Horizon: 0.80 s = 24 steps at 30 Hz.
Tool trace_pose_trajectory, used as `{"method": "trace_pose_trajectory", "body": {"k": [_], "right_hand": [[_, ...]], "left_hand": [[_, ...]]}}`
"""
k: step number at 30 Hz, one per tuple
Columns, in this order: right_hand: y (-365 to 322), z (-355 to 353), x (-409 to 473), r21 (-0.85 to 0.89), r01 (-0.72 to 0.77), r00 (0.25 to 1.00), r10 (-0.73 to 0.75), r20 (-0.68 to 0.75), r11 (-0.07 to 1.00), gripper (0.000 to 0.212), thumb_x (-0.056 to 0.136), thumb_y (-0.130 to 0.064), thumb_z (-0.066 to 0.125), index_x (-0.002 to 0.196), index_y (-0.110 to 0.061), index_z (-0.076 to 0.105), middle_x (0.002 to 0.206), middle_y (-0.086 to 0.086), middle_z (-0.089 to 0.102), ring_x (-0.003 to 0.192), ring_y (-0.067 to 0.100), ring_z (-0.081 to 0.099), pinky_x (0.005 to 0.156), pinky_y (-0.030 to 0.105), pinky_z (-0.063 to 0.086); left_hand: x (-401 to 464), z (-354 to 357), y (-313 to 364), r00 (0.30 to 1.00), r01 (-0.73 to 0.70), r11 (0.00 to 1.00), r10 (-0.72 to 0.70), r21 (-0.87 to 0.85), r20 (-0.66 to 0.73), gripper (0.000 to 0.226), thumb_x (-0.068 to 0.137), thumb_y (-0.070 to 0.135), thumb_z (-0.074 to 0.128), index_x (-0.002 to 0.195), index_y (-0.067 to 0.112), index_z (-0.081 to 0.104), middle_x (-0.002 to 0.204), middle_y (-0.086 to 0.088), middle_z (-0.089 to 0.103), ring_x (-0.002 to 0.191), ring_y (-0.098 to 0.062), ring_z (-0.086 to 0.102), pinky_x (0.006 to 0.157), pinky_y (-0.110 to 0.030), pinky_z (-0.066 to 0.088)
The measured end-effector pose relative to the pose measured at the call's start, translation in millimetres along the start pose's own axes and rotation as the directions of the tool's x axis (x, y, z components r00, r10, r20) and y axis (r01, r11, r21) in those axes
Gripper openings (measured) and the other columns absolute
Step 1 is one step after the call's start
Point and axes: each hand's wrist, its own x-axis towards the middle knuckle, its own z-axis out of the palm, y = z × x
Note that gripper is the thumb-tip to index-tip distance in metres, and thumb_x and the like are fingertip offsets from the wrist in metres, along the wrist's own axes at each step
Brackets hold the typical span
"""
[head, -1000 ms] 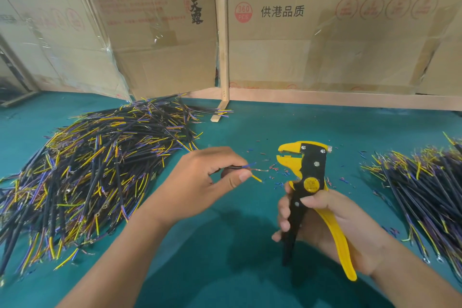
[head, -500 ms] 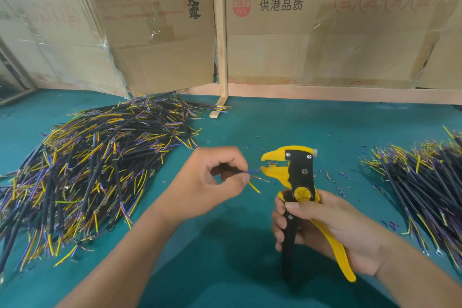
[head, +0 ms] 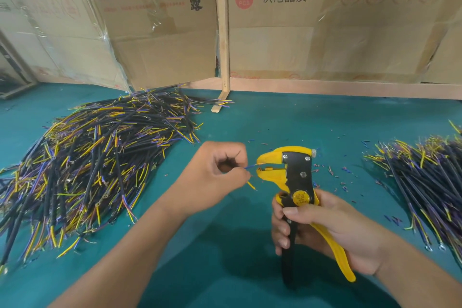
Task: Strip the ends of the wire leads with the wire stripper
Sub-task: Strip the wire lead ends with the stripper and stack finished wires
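Observation:
My left hand (head: 217,177) pinches a wire lead between thumb and fingers; most of the lead is hidden in the fist. Its blue end (head: 251,166) reaches into the jaws of the yellow and black wire stripper (head: 296,177), and a yellow end (head: 251,185) hangs just below the fingers. My right hand (head: 325,230) grips the stripper's handles, holding it upright above the teal table (head: 225,270). The jaws stand slightly apart around the blue tip.
A large heap of black, yellow and purple leads (head: 82,170) covers the table's left side. A second pile (head: 430,182) lies at the right edge. Bits of stripped insulation (head: 335,172) are scattered behind the stripper. Cardboard boxes (head: 325,20) and a wooden post (head: 223,32) line the back.
The stripper has moved left toward my left hand, and the blue wire end now sits inside its jaws instead of short of them.

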Motion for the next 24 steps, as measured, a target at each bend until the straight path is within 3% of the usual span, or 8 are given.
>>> {"method": "trace_pose_trajectory", "body": {"k": [4, 11, 16, 24], "right_hand": [[0.3, -1.4, -0.8, 0.024, -0.005, 1.000, 0.004, 0.008, 1.000, 0.007, 0.087, -0.012, 0.064, 0.087, -0.006, 0.061, 0.075, 0.013, 0.049, 0.071, 0.031, 0.050, 0.074, 0.044, 0.051], [2.7, -3.6, -0.7, -0.004, -0.016, 0.997, 0.016, 0.070, 1.000, 0.013, 0.087, -0.014, 0.068, 0.090, -0.005, 0.058, 0.077, 0.014, 0.048, 0.071, 0.030, 0.050, 0.076, 0.045, 0.050], [3.3, -1.9, -0.5, -0.021, -0.032, 0.997, 0.034, 0.069, 0.999, 0.018, 0.088, -0.019, 0.069, 0.089, -0.005, 0.057, 0.074, 0.014, 0.047, 0.068, 0.029, 0.049, 0.073, 0.044, 0.050], [7.6, 1.3, -0.3, 0.024, -0.054, 0.998, 0.053, 0.019, 0.998, 0.035, 0.085, -0.035, 0.076, 0.080, -0.007, 0.057, 0.066, 0.010, 0.042, 0.058, 0.025, 0.045, 0.065, 0.041, 0.048]], "left_hand": [[-0.4, 0.3, -0.6, 0.998, 0.032, 0.999, -0.031, -0.024, 0.050, 0.021, 0.072, -0.001, 0.056, 0.074, 0.017, 0.047, 0.058, 0.015, 0.041, 0.055, -0.007, 0.031, 0.051, -0.014, 0.029], [0.4, -0.1, -2.9, 0.991, 0.103, 0.992, -0.097, -0.073, 0.088, 0.025, 0.076, 0.000, 0.056, 0.094, 0.016, 0.048, 0.058, 0.006, 0.033, 0.052, -0.012, 0.025, 0.049, -0.016, 0.026], [-0.9, 1.0, -0.9, 0.986, 0.121, 0.991, -0.113, -0.054, 0.126, 0.028, 0.076, 0.003, 0.057, 0.099, 0.016, 0.048, 0.065, -0.026, 0.038, 0.056, -0.019, 0.028, 0.049, -0.022, 0.026], [-1.2, 0.4, -2.4, 0.987, 0.122, 0.992, -0.116, -0.042, 0.115, 0.029, 0.077, 0.004, 0.058, 0.102, 0.015, 0.047, 0.061, -0.001, 0.034, 0.053, -0.014, 0.027, 0.049, -0.022, 0.025]]}}
